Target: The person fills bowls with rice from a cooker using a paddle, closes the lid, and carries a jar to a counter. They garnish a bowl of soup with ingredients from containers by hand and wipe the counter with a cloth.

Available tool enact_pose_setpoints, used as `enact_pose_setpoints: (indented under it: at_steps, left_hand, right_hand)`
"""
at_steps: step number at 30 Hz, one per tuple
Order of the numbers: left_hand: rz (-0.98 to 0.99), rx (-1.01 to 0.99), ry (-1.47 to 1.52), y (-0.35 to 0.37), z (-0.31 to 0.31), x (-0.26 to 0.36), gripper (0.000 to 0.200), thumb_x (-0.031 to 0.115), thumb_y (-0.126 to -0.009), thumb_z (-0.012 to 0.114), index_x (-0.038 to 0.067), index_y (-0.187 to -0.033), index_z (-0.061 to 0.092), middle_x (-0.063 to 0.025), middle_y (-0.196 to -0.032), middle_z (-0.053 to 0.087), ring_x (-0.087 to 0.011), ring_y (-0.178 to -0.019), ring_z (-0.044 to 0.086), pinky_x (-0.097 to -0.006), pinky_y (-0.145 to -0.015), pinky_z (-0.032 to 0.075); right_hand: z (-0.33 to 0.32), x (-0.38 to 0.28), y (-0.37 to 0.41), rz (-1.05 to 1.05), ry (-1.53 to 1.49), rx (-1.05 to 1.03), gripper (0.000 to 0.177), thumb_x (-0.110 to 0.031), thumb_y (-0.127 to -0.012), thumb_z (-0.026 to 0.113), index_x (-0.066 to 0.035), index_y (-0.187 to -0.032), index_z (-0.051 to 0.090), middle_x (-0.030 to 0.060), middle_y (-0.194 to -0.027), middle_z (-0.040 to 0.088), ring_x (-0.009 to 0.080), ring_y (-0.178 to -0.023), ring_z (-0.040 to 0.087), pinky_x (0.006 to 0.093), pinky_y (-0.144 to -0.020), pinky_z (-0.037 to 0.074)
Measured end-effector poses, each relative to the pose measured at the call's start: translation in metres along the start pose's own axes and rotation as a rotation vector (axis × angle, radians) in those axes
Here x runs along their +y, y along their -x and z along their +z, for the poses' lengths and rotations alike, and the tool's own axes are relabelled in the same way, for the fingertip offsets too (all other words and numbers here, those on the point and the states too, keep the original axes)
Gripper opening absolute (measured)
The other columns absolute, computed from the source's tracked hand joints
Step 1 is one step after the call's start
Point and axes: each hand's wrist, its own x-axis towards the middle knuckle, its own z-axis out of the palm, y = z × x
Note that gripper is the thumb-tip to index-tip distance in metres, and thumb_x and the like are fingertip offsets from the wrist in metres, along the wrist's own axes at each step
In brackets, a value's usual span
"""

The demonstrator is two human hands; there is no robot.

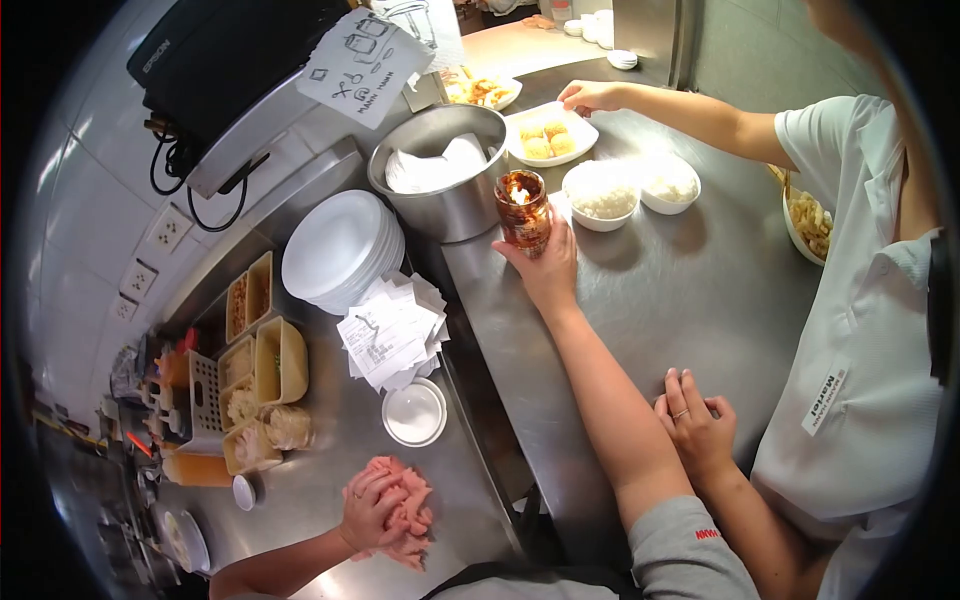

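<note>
My right hand [548,268] reaches forward over the steel counter [690,300] and grips an open glass jar [522,212] of dark red chili paste, which stands upright. My left hand [368,510] rests on a heap of raw pink meat [412,505] on the lower steel worktop, fingers curled over it. A co-worker in a white shirt stands at the right. One of that person's hands [695,430] lies on the counter beside my forearm. The other hand [590,95] touches a white plate of fried pieces [550,135].
Two white bowls of rice [602,192] sit just right of the jar. Behind it stands a steel pot [440,170] holding white cloth. A stack of white plates [335,245], a pile of paper slips [390,332], a round white lid [414,412] and ingredient tubs [260,365] fill the left worktop.
</note>
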Motion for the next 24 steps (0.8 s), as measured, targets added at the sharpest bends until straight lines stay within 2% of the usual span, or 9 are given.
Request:
enact_pose_setpoints:
  at_steps: [3, 5, 18, 20, 24]
  left_hand:
    - [0.01, 0.002, -0.015, -0.0022, -0.0001, -0.0011, 0.039, 0.036, -0.07, 0.059, 0.01, -0.098, 0.053, -0.0107, -0.113, 0.048, -0.0298, -0.106, 0.042, -0.0469, -0.089, 0.032]
    - [0.004, -0.002, -0.005, -0.0015, 0.0, 0.0, 0.039, 0.036, -0.07, 0.059, 0.01, -0.098, 0.053, -0.0111, -0.114, 0.048, -0.03, -0.106, 0.041, -0.047, -0.089, 0.032]
    - [-0.008, 0.006, 0.017, 0.0019, 0.0024, -0.0013, 0.04, 0.029, -0.064, 0.061, 0.01, -0.098, 0.053, -0.0108, -0.113, 0.047, -0.0299, -0.107, 0.04, -0.0468, -0.09, 0.032]
    - [-0.002, 0.013, 0.016, 0.0009, 0.0025, -0.0016, 0.038, 0.029, -0.065, 0.061, 0.01, -0.097, 0.053, -0.0108, -0.113, 0.047, -0.0297, -0.107, 0.041, -0.0465, -0.09, 0.032]
    - [-0.002, 0.014, -0.006, 0.0005, 0.0014, -0.001, 0.037, 0.029, -0.065, 0.06, 0.01, -0.096, 0.053, -0.0109, -0.112, 0.048, -0.0298, -0.106, 0.042, -0.0465, -0.09, 0.032]
  right_hand:
    - [-0.0011, -0.0013, -0.0012, -0.038, 0.027, 0.02, 0.07, -0.031, -0.059, 0.076, -0.001, -0.112, 0.042, 0.0157, -0.09, 0.052, 0.0334, -0.085, 0.048, 0.0419, -0.074, 0.038]
    - [-0.0007, -0.0001, 0.0005, 0.024, 0.056, -0.086, 0.081, -0.029, -0.06, 0.077, -0.001, -0.121, 0.032, 0.02, -0.11, 0.048, 0.0358, -0.101, 0.046, 0.0425, -0.086, 0.036]
    - [-0.0006, 0.0013, 0.0017, 0.056, 0.07, -0.119, 0.074, -0.029, -0.062, 0.075, -0.001, -0.118, 0.036, 0.0194, -0.107, 0.049, 0.0347, -0.099, 0.046, 0.0415, -0.085, 0.036]
    - [0.002, 0.0024, 0.0011, -0.019, 0.095, -0.043, 0.074, -0.03, -0.061, 0.074, 0.0, -0.119, 0.038, 0.0175, -0.096, 0.052, 0.0342, -0.091, 0.047, 0.0417, -0.079, 0.038]
    - [0.0028, 0.002, 0.0003, -0.02, 0.069, -0.017, 0.076, -0.03, -0.061, 0.074, 0.0, -0.121, 0.037, 0.0177, -0.1, 0.051, 0.034, -0.094, 0.047, 0.0412, -0.081, 0.037]
